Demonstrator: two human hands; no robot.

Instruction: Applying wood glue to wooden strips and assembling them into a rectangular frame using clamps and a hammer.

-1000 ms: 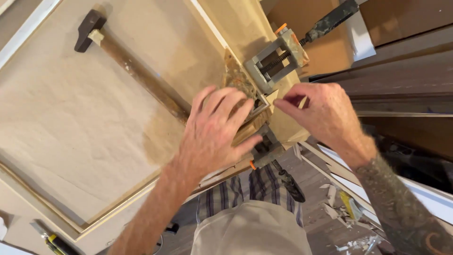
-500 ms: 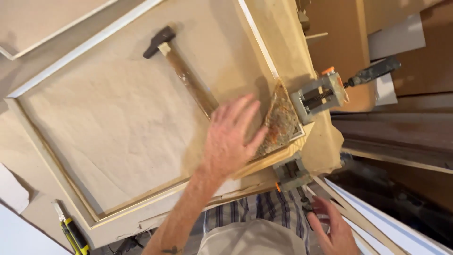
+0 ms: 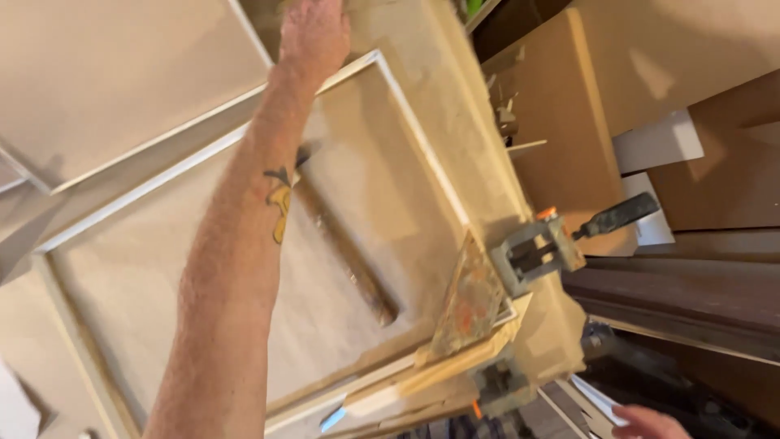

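At the near right edge, the right hand [image 3: 646, 421] shows only partly, touching nothing visible; whether its fingers are apart or together cannot be told. Just left, a grey metal corner clamp with a dark handle [image 3: 540, 248] grips the near right corner of the pale wooden panel frame [image 3: 422, 154]. A wooden-handled hammer [image 3: 345, 252] lies on the panel. At the far edge, the left hand [image 3: 315, 32] rests flat, fingers spread, on the frame's far side.

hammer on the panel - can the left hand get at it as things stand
Probably yes, after pulling back: the left hand is stretched past the hammer to the panel's far edge, and the forearm covers the hammer's head. Nothing else lies on the handle.
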